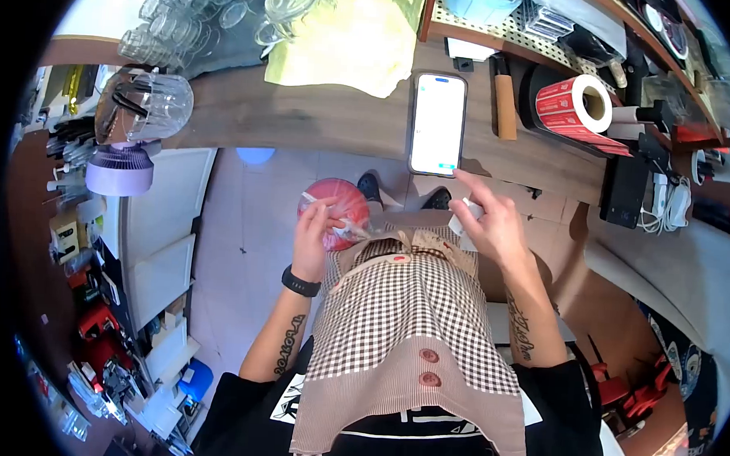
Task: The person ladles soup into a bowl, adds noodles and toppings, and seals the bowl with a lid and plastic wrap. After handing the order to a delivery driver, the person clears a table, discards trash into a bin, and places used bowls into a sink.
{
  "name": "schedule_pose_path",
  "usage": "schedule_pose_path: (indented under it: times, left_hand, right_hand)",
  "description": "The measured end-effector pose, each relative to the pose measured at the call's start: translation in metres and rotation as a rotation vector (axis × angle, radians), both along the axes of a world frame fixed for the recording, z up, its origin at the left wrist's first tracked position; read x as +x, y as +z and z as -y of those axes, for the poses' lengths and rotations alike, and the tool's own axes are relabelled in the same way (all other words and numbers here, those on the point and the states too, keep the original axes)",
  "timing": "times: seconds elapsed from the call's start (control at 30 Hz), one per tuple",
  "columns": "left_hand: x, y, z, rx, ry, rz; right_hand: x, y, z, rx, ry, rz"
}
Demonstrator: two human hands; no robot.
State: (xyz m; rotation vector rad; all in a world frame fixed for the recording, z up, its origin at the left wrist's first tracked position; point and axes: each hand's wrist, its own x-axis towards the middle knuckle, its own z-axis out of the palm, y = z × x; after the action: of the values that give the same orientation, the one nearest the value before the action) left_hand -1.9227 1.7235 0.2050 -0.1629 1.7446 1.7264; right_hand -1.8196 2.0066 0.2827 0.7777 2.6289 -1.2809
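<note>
My right hand (496, 222) reaches to the bench edge with its index finger stretched out at the lower edge of a phone (438, 124) with a bright white screen. A small white piece (463, 217), perhaps paper or tissue, is held under the thumb of that hand. My left hand (314, 232), with a black watch band on the wrist, has its fingers curled together above a round red thing (340, 198) that looks covered in clear plastic. Something thin and white shows at the left fingertips; I cannot make out what it is.
On the wooden bench (305, 117) are a yellow cloth (341, 49), several glass cups (174, 20), a clear pitcher (169, 102), a brown-handled tool (505, 103) and a red label roll (574, 103). A purple fan (120, 170) is at left; white cables (670, 203) hang at right.
</note>
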Motion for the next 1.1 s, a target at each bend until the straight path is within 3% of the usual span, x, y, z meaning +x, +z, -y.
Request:
schedule_pose_path:
  times: [0.13,0.27,0.37,0.77,0.93,1.1]
  left_hand:
    - [0.0,-0.006,0.006,-0.012,0.105,0.021]
    - [-0.007,-0.011,0.003,0.021,0.133,0.039]
    - [-0.007,-0.011,-0.001,0.006,0.078,0.015]
    - [-0.02,-0.011,-0.005,-0.011,-0.094,-0.026]
    - [-0.025,-0.012,0.004,-0.004,-0.081,-0.012]
    - [-0.024,-0.014,0.01,-0.042,-0.089,-0.015]
  right_hand:
    - [-0.007,-0.011,-0.01,0.087,0.193,-0.058]
    - [-0.024,0.004,-0.012,0.066,0.033,0.03]
    - [-0.023,0.005,-0.013,0.15,0.105,-0.038]
    - [-0.055,0.015,0.017,0.254,0.233,0.123]
    - [-0.056,0.023,0.02,0.221,0.23,0.097]
    - [-0.045,0.01,0.003,0.367,0.133,0.09]
